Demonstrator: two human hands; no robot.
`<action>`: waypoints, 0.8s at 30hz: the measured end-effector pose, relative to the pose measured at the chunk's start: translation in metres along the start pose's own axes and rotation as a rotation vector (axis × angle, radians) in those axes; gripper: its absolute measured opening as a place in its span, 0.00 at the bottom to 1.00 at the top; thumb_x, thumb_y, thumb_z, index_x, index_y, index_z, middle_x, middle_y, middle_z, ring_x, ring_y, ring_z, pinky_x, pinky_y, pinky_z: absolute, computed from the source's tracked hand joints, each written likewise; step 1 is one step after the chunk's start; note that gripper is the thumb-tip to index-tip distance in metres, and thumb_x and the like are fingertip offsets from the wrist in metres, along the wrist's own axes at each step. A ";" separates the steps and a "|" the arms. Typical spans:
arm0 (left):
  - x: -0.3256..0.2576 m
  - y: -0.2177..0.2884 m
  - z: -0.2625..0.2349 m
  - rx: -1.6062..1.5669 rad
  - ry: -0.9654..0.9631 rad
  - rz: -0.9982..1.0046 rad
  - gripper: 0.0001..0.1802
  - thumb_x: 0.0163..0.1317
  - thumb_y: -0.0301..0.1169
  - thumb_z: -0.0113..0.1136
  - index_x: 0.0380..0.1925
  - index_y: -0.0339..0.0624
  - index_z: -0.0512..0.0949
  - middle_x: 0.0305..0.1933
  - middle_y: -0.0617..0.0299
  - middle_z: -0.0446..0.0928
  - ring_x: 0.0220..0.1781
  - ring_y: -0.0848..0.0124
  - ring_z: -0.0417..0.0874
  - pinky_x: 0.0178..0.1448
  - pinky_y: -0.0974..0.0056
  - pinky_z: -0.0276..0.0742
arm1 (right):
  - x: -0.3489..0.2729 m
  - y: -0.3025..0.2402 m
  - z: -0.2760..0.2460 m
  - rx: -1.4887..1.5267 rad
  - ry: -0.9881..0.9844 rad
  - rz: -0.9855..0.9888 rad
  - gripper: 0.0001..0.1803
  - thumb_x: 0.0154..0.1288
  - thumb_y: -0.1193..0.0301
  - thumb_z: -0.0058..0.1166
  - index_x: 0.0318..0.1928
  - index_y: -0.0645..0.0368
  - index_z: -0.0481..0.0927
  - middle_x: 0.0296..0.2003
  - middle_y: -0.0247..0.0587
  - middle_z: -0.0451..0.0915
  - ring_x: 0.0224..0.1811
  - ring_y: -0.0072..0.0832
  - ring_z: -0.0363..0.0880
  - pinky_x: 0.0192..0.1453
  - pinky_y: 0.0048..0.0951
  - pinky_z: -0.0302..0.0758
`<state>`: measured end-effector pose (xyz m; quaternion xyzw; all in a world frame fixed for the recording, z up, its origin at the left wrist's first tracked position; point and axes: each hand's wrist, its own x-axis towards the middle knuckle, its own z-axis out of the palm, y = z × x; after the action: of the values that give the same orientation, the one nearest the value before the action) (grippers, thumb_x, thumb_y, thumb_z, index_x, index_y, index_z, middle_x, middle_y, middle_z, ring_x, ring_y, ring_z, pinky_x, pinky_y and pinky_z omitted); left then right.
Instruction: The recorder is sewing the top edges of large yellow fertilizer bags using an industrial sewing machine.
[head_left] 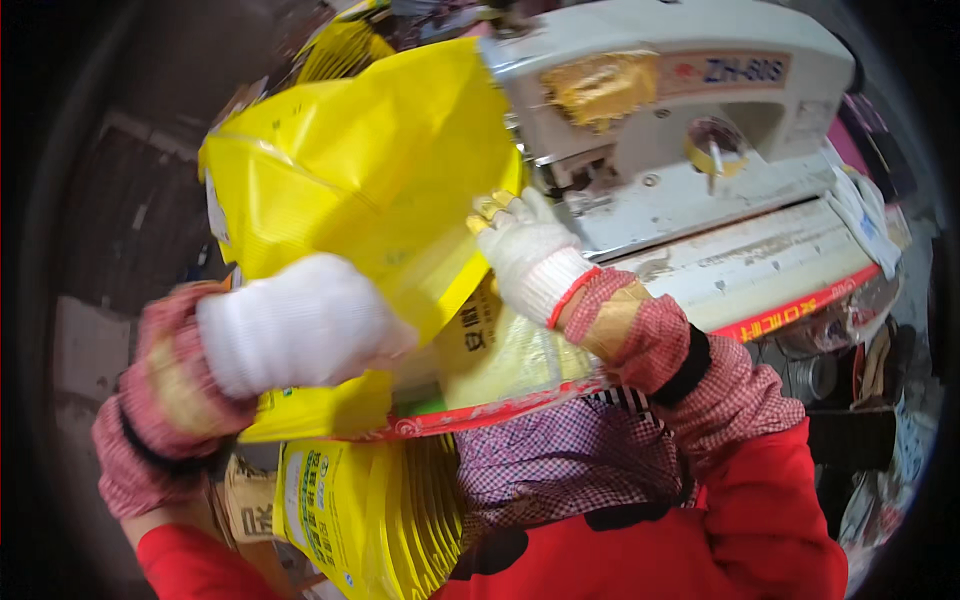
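Observation:
A large, glossy yellow plastic bag (pixel 350 160) stands spread and tilted against the left end of a white sewing machine (pixel 690 95). My right hand (pixel 525 245), in a white knit glove with yellow fingertips, grips the bag's right edge just below the machine's needle area. Over the lower part of the bag is my left hand (pixel 305 325), also in a white glove. It is smeared by motion, and its fingers are turned under out of sight, so its hold cannot be made out. Checked sleeve covers reach both wrists.
A stack of folded yellow bags (pixel 385 515) lies at my lap. The machine's pale bed (pixel 740 260), edged with a red strip, extends right, with a whitish cloth (pixel 865 220) on its end. More yellow bags (pixel 345 45) lie at the far left. A tape roll (pixel 715 148) hangs on the machine.

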<state>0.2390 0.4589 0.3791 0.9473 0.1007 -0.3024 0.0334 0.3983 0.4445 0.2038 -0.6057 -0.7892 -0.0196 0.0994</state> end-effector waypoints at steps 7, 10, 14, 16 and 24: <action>-0.089 0.004 -0.020 0.558 1.095 -0.254 0.21 0.51 0.24 0.64 0.48 0.37 0.77 0.56 0.48 0.75 0.59 0.51 0.74 0.63 0.56 0.68 | 0.009 -0.061 -0.008 0.626 -0.223 0.091 0.14 0.63 0.64 0.49 0.45 0.57 0.79 0.36 0.49 0.81 0.41 0.46 0.80 0.48 0.42 0.73; -0.087 0.004 0.079 0.075 1.128 -0.315 0.38 0.41 0.33 0.73 0.55 0.35 0.70 0.56 0.47 0.73 0.58 0.51 0.74 0.63 0.57 0.68 | -0.019 -0.056 -0.011 0.974 0.169 -0.012 0.15 0.62 0.68 0.52 0.48 0.60 0.79 0.36 0.54 0.81 0.38 0.42 0.80 0.43 0.33 0.75; -0.088 0.003 0.230 0.109 0.791 -0.755 0.45 0.38 0.37 0.75 0.59 0.37 0.66 0.60 0.46 0.70 0.60 0.49 0.72 0.64 0.54 0.68 | -0.041 -0.024 0.006 1.022 0.313 0.050 0.14 0.59 0.74 0.51 0.47 0.61 0.79 0.36 0.52 0.81 0.39 0.41 0.80 0.46 0.33 0.74; -0.088 0.006 0.280 0.068 0.730 -0.884 0.40 0.39 0.32 0.73 0.56 0.39 0.69 0.58 0.48 0.72 0.58 0.51 0.74 0.61 0.56 0.71 | -0.049 -0.024 0.016 0.982 0.237 0.088 0.14 0.57 0.76 0.48 0.44 0.60 0.79 0.38 0.54 0.80 0.43 0.47 0.78 0.47 0.38 0.74; -0.206 0.033 0.351 0.066 0.521 -1.180 0.15 0.58 0.28 0.53 0.46 0.44 0.76 0.44 0.52 0.80 0.49 0.60 0.80 0.52 0.62 0.76 | -0.114 -0.111 -0.035 1.000 -0.208 -0.573 0.14 0.58 0.79 0.48 0.44 0.59 0.81 0.40 0.50 0.81 0.43 0.41 0.80 0.49 0.35 0.75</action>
<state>-0.1173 0.3473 0.2126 0.7755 0.6003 -0.0330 -0.1930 0.3243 0.3013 0.2272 -0.2465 -0.8405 0.3887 0.2859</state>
